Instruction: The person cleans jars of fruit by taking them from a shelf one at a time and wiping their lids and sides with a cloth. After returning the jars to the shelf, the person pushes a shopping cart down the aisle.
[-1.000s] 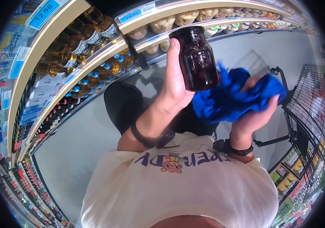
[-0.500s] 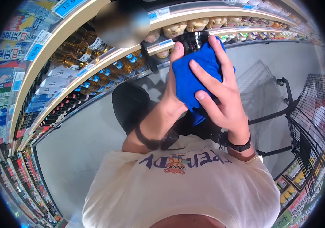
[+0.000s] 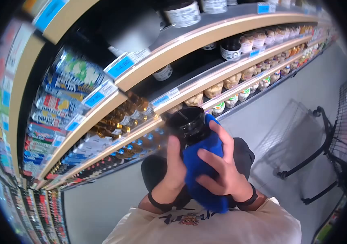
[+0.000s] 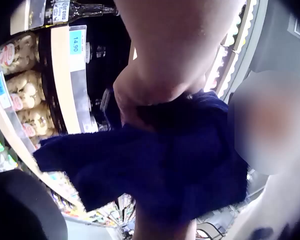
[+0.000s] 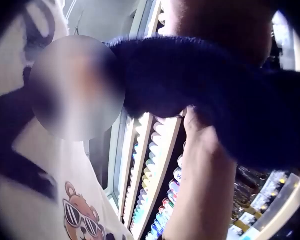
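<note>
In the head view a dark glass jar (image 3: pixel 187 136) with a black lid (image 3: pixel 186 117) stands tilted between both hands. My left hand (image 3: pixel 173 164) grips it from the left, thumb up along its side. From the other side my right hand (image 3: pixel 222 171) holds a blue cloth (image 3: pixel 199 158) against the jar, fingers spread over the fabric. The cloth covers most of the jar's body and hangs below it. In the left wrist view the cloth (image 4: pixel 165 155) hangs wide under the hand and hides the jar. The right wrist view shows the cloth (image 5: pixel 190 75) above a forearm.
Curved shelves (image 3: pixel 222 36) hold jars, bottles (image 3: pixel 135 107) and cans (image 3: pixel 59 101) ahead and to the left. White-labelled jars (image 3: pixel 181 16) stand on an upper shelf. A black wire shopping cart (image 3: pixel 344 134) is on the right, over grey floor (image 3: pixel 275 134).
The cloth, first bunched in the right hand beside the jar, came over onto the jar's body. Jar and hands now appear lower in the head view, which has swung toward the upper shelves.
</note>
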Action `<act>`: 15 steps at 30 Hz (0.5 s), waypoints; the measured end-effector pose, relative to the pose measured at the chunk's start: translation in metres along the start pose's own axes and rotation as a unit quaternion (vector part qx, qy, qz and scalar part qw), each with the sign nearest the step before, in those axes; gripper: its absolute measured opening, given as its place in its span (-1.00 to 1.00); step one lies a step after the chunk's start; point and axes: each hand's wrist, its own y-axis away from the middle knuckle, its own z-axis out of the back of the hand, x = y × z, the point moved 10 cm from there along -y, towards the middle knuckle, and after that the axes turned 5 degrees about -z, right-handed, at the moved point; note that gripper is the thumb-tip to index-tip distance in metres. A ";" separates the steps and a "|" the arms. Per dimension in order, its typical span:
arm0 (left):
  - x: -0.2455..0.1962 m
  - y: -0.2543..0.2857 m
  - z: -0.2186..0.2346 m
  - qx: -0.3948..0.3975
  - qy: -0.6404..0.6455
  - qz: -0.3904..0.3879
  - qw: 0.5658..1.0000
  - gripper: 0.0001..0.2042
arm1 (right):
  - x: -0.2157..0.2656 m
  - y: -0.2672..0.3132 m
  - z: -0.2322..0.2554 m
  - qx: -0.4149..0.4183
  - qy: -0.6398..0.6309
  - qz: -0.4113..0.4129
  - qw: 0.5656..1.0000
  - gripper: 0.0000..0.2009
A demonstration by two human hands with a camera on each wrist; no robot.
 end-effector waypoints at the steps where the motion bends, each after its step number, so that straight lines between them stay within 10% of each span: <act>1: 0.005 -0.006 -0.001 0.003 -0.016 0.010 1.000 -0.14 | -0.002 -0.001 0.005 -0.018 0.023 -0.017 0.999 -0.49; 3: -0.001 -0.019 -0.011 0.042 -0.258 -0.073 0.962 -0.05 | -0.034 0.001 0.027 -0.068 -0.019 -0.032 0.997 -0.52; 8: 0.020 -0.046 -0.004 0.054 -0.324 0.033 0.944 0.08 | -0.111 0.017 0.084 -0.278 -0.112 -0.204 0.932 -0.63; 11: 0.003 -0.076 -0.048 0.188 -0.422 -0.110 0.880 -0.06 | -0.158 0.031 0.094 -0.312 -0.166 -0.276 0.894 -0.62; 15: -0.036 -0.121 -0.039 0.087 -0.534 -0.245 0.804 -0.13 | -0.165 0.032 0.094 -0.269 -0.217 -0.259 0.902 -0.61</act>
